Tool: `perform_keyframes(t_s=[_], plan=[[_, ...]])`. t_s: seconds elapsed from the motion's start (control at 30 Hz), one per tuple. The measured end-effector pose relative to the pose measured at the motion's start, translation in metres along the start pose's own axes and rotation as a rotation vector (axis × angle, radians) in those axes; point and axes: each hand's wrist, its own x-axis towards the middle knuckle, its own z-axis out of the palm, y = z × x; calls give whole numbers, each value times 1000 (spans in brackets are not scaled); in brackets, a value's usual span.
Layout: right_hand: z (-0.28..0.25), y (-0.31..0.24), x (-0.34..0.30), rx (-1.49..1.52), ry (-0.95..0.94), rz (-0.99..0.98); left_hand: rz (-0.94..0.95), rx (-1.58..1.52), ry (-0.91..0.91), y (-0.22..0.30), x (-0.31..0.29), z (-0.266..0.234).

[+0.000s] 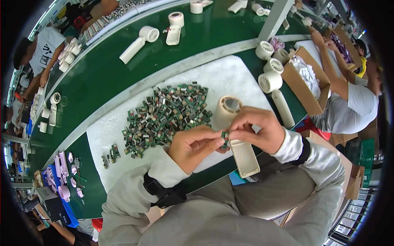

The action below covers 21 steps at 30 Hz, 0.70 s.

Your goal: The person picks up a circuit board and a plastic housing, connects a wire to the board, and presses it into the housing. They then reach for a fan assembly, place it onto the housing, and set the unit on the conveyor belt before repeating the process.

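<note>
Between the thumb and finger of my left hand (197, 146) is a small green circuit board (224, 140). My right hand (259, 130) is closed in a pinch at the board's right edge; what its fingertips hold is too small to make out. Under my right hand lies a cream handheld fan housing (247, 163), its hollow handle shell open toward me and its round head (228, 110) beyond my fingers. The neck of the housing is partly hidden by my right hand. A large heap of similar circuit boards (166, 117) lies just beyond my left hand.
The boards rest on a white foam sheet (111, 133) on the green bench. Assembled cream fans (271, 82) and a carton of white pieces (310, 82) stand at right. Pink parts (63, 176) lie at left. Beyond a metal rail, more fans (141, 43) sit on a green belt; co-workers sit around.
</note>
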Motion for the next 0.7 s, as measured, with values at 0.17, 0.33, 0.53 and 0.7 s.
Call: perform_keyframes(t_s=[0.17,0.33,0.53,0.7], plan=[[0,3,-1,-51,-35,-21,45,246,-23,5,-4,0],[1,-5,6,-103,17,-55,89,256,111,5,2,9],[-32,4,23,-82,208,51,327,671,268,24,7,12],[-95,38,58,199,396,260,441,1208,205,18,21,12]])
